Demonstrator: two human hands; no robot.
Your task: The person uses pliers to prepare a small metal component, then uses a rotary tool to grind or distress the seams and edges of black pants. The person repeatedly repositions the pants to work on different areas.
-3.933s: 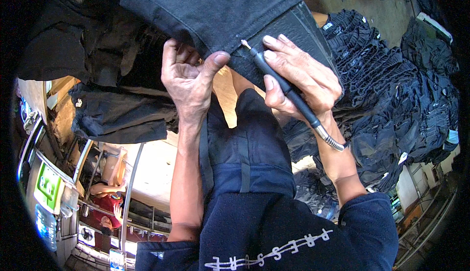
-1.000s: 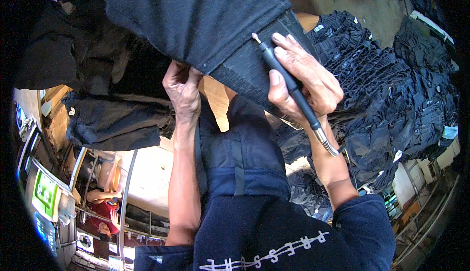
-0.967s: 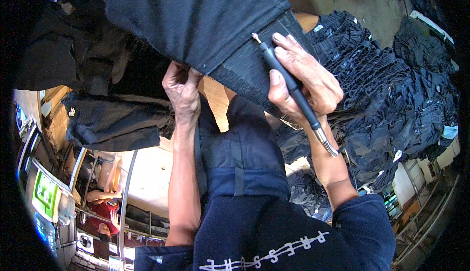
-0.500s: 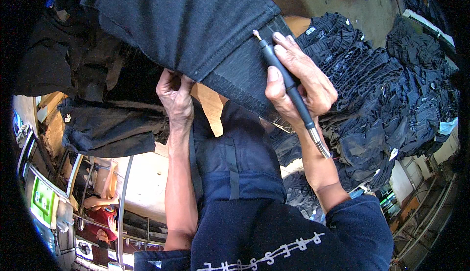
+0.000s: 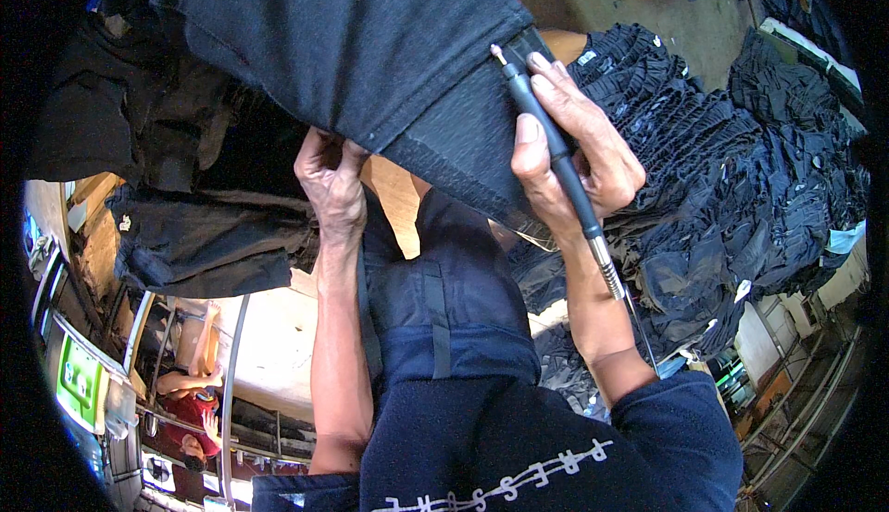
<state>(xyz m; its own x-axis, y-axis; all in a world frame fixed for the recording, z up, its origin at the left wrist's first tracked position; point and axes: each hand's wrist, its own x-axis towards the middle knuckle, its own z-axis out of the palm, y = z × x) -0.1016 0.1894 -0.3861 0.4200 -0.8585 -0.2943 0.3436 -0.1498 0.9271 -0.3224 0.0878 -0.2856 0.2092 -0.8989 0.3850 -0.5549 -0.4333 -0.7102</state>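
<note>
A black denim garment lies stretched out before me, its stitched edge band turned toward me. My left hand pinches the near edge of the garment between thumb and fingers. In my right hand is a slim dark rotary grinding pen, gripped between thumb and fingers. Its small pale pinkish tip is at the stitched seam near the right end of the band; whether it touches the cloth I cannot tell. A metal spring collar and thin shaft trail from its lower end.
A large heap of gathered dark garments lies to the right. More dark clothing hangs or lies at the left, with a folded dark piece below it. At the lower left is a person in a red top, beside metal rails.
My right hand has moved the grinding pen slightly to the right and up along the seam. My left hand keeps its place on the cloth.
</note>
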